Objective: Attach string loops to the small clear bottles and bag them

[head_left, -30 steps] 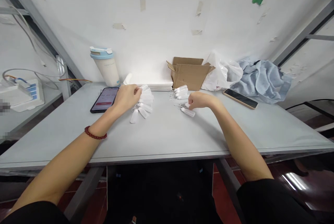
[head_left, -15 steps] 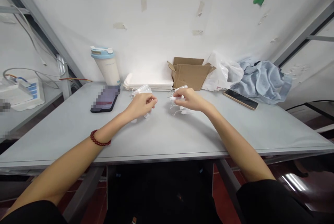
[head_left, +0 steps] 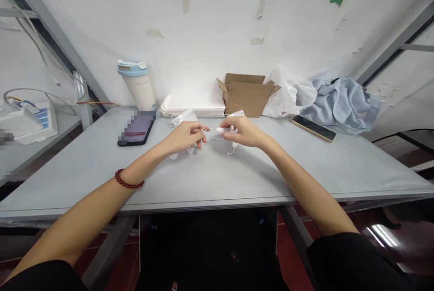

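My right hand (head_left: 244, 132) grips a small white tube-like piece (head_left: 231, 131) with a thin cord (head_left: 212, 129) coming off its left end. Opposite it, the thumb and fingertips of my left hand (head_left: 186, 137) are pinched at the far end of that cord. Behind my left hand sits a bunch of white and clear pieces with thin cords (head_left: 185, 117), partly hidden by the hand. More such white pieces (head_left: 233, 147) lie under and behind my right hand; their exact kind is too small to tell.
Along the wall stand a tumbler (head_left: 139, 87), a stack of white flat sheets (head_left: 195, 108), an open cardboard box (head_left: 247, 99), a white plastic bag (head_left: 288, 94) and a blue cloth (head_left: 342, 105). Phones lie left (head_left: 138, 129) and right (head_left: 312, 128) on the grey table (head_left: 210, 182).
My right hand now has a white piece between its fingers, with its cord reaching leftward to my left hand. My left fingers have shifted slightly onto the cord end.
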### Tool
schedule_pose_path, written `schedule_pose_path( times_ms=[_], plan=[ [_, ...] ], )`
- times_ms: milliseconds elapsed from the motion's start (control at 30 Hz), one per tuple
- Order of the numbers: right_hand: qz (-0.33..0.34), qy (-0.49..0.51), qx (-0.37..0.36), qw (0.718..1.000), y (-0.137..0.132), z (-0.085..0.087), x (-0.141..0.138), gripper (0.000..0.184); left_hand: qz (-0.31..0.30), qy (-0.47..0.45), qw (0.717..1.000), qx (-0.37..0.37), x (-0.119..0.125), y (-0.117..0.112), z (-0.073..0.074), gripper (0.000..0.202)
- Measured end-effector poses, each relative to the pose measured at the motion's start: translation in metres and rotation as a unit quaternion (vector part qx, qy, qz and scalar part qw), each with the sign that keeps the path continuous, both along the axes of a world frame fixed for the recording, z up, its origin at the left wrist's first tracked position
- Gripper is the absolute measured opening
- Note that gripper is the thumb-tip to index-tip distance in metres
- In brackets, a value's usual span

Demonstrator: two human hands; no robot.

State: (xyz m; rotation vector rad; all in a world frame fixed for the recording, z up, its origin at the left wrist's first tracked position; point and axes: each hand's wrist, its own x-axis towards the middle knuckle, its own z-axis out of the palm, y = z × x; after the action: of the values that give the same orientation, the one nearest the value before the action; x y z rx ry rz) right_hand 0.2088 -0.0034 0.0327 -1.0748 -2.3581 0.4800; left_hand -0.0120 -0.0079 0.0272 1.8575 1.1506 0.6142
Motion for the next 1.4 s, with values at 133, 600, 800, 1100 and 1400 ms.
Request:
schedule_pose_path(
  times_ms=[133, 600, 800, 1100, 1400],
  plan=[
    [-0.008, -0.018, 0.015, 1.000, 0.0019, -0.0025, 0.0011, 0.012, 0.010, 0.000, 1.000, 0.008, 0.0001, -0.0006, 0.0018, 0.028],
    [0.008, -0.008, 0.044, 0.999, -0.0003, -0.0035, -0.0026, 0.011, 0.030, 0.026, 0.996, 0.086, 0.0012, 0.0001, 0.0002, 0.019],
    [0.033, -0.001, 0.040, 0.999, -0.0022, -0.0028, -0.0050, 0.011, -0.003, 0.030, 0.995, 0.099, 0.0014, 0.0003, -0.0020, 0.020],
    [0.040, -0.003, 0.032, 0.999, -0.0025, -0.0041, -0.0058, 0.012, -0.017, 0.041, 0.992, 0.122, 0.0024, -0.0021, -0.0019, 0.022],
    [0.028, -0.006, 0.030, 0.999, -0.0031, -0.0014, -0.0043, 0.013, -0.017, 0.028, 0.992, 0.122, 0.0021, -0.0003, -0.0033, 0.024]
  ],
)
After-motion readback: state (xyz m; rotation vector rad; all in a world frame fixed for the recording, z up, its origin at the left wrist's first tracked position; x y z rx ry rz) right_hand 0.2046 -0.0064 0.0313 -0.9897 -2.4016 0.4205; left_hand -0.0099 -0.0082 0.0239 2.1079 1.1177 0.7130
